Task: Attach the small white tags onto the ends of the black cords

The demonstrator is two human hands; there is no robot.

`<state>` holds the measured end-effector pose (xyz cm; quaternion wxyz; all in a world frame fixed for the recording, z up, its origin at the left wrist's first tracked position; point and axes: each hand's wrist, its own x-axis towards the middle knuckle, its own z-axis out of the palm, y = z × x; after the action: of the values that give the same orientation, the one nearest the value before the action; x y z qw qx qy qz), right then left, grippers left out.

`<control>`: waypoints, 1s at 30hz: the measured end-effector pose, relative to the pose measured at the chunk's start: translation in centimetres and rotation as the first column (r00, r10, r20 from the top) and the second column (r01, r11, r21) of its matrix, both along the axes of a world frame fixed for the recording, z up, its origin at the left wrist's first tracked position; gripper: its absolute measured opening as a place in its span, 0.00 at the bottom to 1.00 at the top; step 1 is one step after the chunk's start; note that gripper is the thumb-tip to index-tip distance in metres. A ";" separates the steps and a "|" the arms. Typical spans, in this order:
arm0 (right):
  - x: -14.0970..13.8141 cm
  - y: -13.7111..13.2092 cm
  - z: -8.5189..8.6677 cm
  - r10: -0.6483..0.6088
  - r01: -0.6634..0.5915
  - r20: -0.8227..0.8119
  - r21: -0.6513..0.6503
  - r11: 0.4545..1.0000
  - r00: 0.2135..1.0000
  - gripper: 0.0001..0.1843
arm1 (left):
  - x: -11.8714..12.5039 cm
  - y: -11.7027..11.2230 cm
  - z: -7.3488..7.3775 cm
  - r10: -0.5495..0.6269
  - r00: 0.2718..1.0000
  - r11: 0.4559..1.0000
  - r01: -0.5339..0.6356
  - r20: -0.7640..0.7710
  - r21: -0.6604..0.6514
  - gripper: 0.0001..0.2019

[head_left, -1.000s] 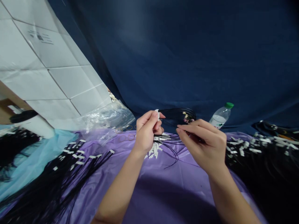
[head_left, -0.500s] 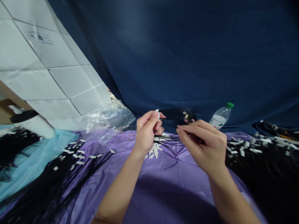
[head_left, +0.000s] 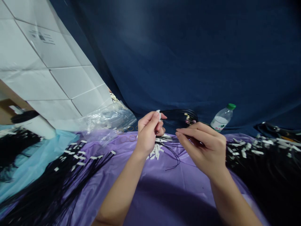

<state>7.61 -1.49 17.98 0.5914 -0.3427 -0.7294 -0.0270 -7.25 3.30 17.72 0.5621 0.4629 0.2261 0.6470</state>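
Observation:
My left hand [head_left: 149, 130] is closed, with a small white connector [head_left: 158, 115] pinched between thumb and forefinger. From that connector black wires [head_left: 180, 111] loop away to the right, behind my right hand. More loose black wires [head_left: 168, 142] run out below my left fingers, and some ends curl down over the cloth. My right hand [head_left: 203, 142] is closed in a pinch just right of the left one. A thin dark end of a black wire shows at its fingertips, apart from the connector. The rest of that wire is mostly hidden by the fingers.
Loose white connectors [head_left: 154, 153] lie on the purple cloth [head_left: 162, 191] beneath my hands. Bundles of black wires with white ends [head_left: 81, 163] spread at left and more [head_left: 258, 152] at right. Behind stand a green-capped bottle [head_left: 222, 117], a clear plastic bag [head_left: 110, 119] and a white cup [head_left: 39, 125].
My right hand has shifted slightly left and down, its fingertips a little nearer my left hand. The left hand keeps its hold on the connector.

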 end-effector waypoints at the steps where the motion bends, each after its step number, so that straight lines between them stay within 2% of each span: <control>1: 0.0 0.0 0.0 0.008 -0.008 0.008 -0.002 1.000 1.000 0.07 | 0.0 0.0 0.0 0.002 1.000 1.000 -0.002 -0.001 0.000 0.13; 9: -0.4 -0.2 0.0 0.059 -0.059 0.033 0.000 0.998 0.998 0.05 | -0.1 -0.3 0.3 0.015 0.999 1.000 -0.015 -0.037 -0.004 0.14; 14: -0.5 -0.1 0.0 0.070 -0.070 0.037 0.009 0.998 0.997 0.06 | -0.3 -0.8 0.6 -0.008 0.998 0.997 0.004 -0.058 -0.072 0.15; 26: -0.4 -0.2 -0.1 0.033 -0.033 0.011 -0.001 0.999 0.999 0.06 | -0.3 -0.8 0.7 0.051 0.995 0.995 -0.058 -0.088 -0.085 0.16; 30: -0.4 -0.2 -0.1 -0.033 0.033 -0.026 0.006 0.999 0.999 0.05 | -0.4 -0.9 0.6 0.063 0.988 0.994 -0.075 -0.138 -0.084 0.16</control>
<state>7.25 -1.66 17.84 0.6015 -0.3531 -0.7157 -0.0348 -7.66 2.40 18.35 0.5428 0.4721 0.3078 0.6227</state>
